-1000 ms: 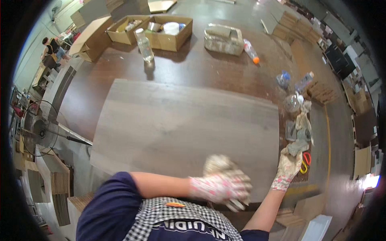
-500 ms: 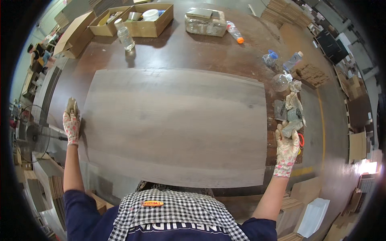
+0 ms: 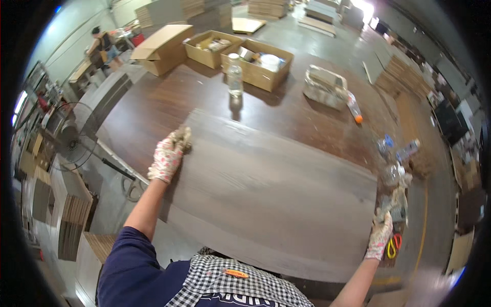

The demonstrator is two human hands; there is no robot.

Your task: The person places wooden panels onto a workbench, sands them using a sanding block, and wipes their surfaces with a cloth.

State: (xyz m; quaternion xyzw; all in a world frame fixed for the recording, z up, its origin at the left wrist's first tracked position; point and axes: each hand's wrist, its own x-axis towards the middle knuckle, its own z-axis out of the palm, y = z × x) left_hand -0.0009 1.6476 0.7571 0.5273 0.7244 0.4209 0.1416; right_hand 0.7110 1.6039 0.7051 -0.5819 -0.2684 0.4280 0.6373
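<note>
A large grey-brown wood-grain board (image 3: pixel 276 194) lies at a slant on a dark brown table (image 3: pixel 153 110). My left hand (image 3: pixel 169 154), in a white floral glove with soiled fingertips, grips the board's left edge near its far corner. At the right edge, my right hand (image 3: pixel 379 235), gloved alike, closes on the board with its fingers pointing away from me. Partly hidden beyond those fingers are a crumpled cloth (image 3: pixel 401 188) and a grey roll. Scissors with red and yellow handles (image 3: pixel 394 245) lie beside the right wrist.
Along the far side stand a clear bottle (image 3: pixel 235 79), open cardboard boxes (image 3: pixel 255 77), a tape-wrapped box (image 3: pixel 326 89) and an orange-capped bottle (image 3: pixel 354 107). Several plastic bottles (image 3: pixel 394 174) sit at the right. A fan (image 3: pixel 71 135) stands left; another person (image 3: pixel 105 48) is farther back.
The view has swung left. My left hand has come from beside the board onto its left edge. My right hand has drawn in from the clutter to the right edge.
</note>
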